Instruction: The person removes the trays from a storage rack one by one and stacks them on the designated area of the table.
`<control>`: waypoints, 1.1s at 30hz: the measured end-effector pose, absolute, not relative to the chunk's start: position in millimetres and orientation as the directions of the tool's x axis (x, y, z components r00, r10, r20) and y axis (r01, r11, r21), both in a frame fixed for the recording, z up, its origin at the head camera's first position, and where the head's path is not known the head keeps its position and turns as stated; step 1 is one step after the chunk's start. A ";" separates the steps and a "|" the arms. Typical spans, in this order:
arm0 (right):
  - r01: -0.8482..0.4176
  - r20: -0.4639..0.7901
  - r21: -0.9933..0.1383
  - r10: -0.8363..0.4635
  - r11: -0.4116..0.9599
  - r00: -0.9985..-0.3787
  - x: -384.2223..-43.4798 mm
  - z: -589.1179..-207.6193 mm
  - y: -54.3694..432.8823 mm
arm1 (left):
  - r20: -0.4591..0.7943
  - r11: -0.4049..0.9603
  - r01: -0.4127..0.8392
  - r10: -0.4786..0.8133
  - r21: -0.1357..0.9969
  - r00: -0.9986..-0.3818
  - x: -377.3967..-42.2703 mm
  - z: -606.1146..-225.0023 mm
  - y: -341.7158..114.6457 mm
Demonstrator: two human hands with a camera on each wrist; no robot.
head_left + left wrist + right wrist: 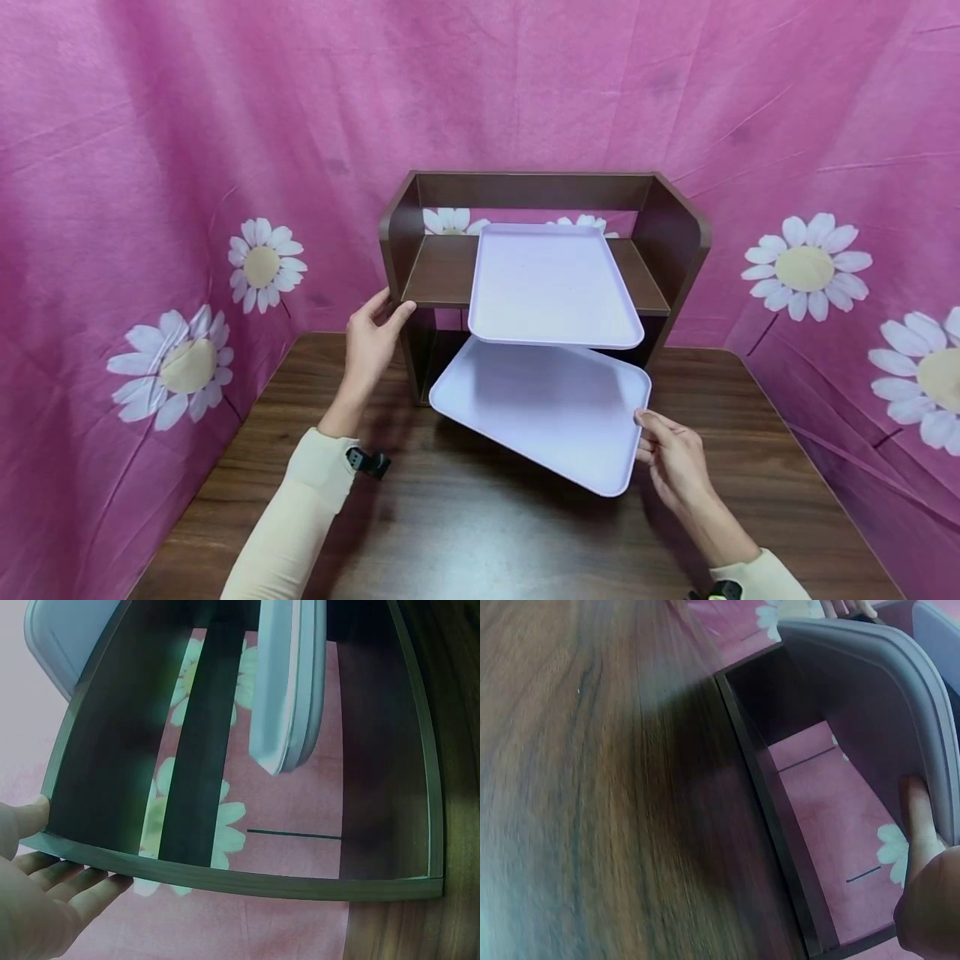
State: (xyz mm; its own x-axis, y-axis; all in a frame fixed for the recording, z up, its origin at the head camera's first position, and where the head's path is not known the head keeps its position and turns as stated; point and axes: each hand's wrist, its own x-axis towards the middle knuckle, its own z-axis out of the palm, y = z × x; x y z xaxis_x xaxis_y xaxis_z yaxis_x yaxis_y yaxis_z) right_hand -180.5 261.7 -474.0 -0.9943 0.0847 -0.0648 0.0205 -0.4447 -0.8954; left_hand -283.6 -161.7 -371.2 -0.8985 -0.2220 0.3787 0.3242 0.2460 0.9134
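A pale left sleeve [281,521] reaches in from the near side of the rack [442,279], ending in the left hand [371,337], which grips the rack's left panel, thumb on the front edge and fingers along the outer face. The right hand [675,462], in front of the rack, pinches the right edge of the lower tray [547,408]. That tray hangs at the mouth of the rack's lower bay, askew, with its near right corner well out over the table [465,542]; whether its far edge rests inside cannot be told. The upper tray [555,283] lies on the rack's shelf, its front end jutting past the board.

Handling the lower tray well calls for squaring it to the rack's opening, keeping it level and under the overhang, and keeping the left grip firm so the rack does not slide. A hold at 1 edge probably lets the tray swing, so slow movement suits.

The 2 trays look like smooth lilac plastic, shallow, with rounded corners and raised rims. The rack is flat dark-brown board, the table streaked woodgrain. Behind the rack hangs creased pink cloth [525,92] printed with white daisies.
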 end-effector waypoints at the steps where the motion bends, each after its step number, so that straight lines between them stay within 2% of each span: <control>1: 0.019 -0.060 -0.898 0.080 -0.440 -0.995 -180.3 -473.5 263.0 | 0.377 0.244 0.323 -0.222 0.914 -0.899 -283.6 -370.7 -161.6; 17: 0.051 -0.056 -0.955 0.010 -0.292 -0.998 -179.7 -472.5 284.7 | 0.358 0.215 0.314 -0.215 0.925 -0.909 -285.2 -370.1 -163.9; 24: 0.034 -0.001 -0.953 -0.109 -0.301 -0.994 -181.8 -476.7 291.3 | 0.365 0.209 0.322 -0.215 0.923 -0.906 -284.0 -368.1 -163.0; 33: 0.077 -0.016 -0.958 -0.219 -0.275 -0.976 -179.9 -483.9 298.0 | 0.363 0.217 0.319 -0.206 0.923 -0.909 -283.3 -366.9 -162.0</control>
